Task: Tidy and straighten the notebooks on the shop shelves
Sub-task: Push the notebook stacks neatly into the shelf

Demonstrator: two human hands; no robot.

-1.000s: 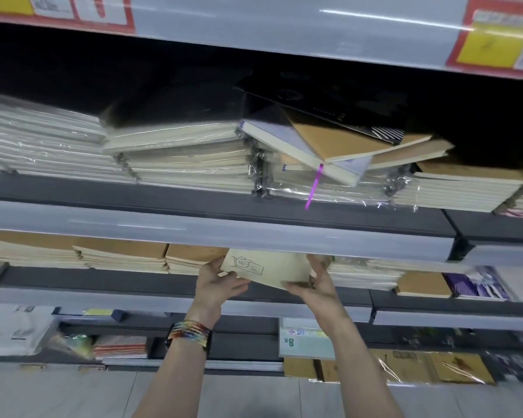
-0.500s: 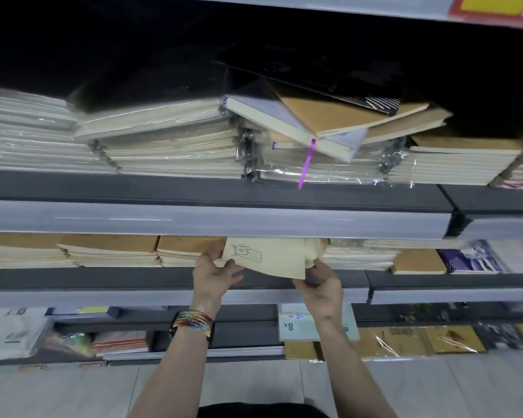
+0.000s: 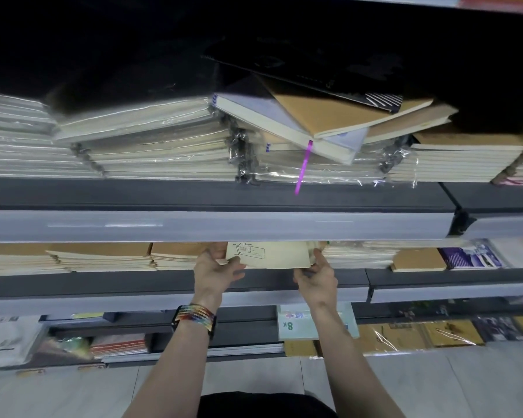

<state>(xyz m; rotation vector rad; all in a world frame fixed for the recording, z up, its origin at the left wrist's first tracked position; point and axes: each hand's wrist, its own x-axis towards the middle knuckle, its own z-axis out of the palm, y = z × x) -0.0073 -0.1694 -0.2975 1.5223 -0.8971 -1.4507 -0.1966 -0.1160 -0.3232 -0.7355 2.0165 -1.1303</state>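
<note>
- Both hands held one cream notebook (image 3: 272, 256) with a line drawing on its cover. It was at the front of the middle shelf, partly under the grey rail (image 3: 224, 226) of the shelf above it.
- The left hand (image 3: 215, 274) gripped its near left corner, with the thumb on the cover. The right hand (image 3: 316, 277) pinched its right edge, with the fingers curled round it.
- The step in hand seemed to be putting this notebook onto its pile. It lay a little turned, and I cannot tell whether it already rested on the books under it.
- The next move probably called for turning it square to the shelf front and pushing it back, kept low, because the rail just above left only a narrow opening.
- Just left of the cream notebook were brown kraft stacks (image 3: 103, 256), quite even. Just right of it was a wrapped pale stack (image 3: 357, 253), close to the right fingers, so there was little room for sliding.
- Farther right of it lay a small brown notebook (image 3: 417, 260) and a purple-covered book (image 3: 471, 256).
- Well above it, a black spiral notebook (image 3: 314, 70), a tan notebook (image 3: 329, 113) and a grey-blue notebook (image 3: 284, 128) with a purple ribbon (image 3: 302, 167) lay crooked on wrapped piles. This part looked not yet tidied.
- Below it, an "8K" sign (image 3: 287, 325) stood behind the right forearm.
</note>
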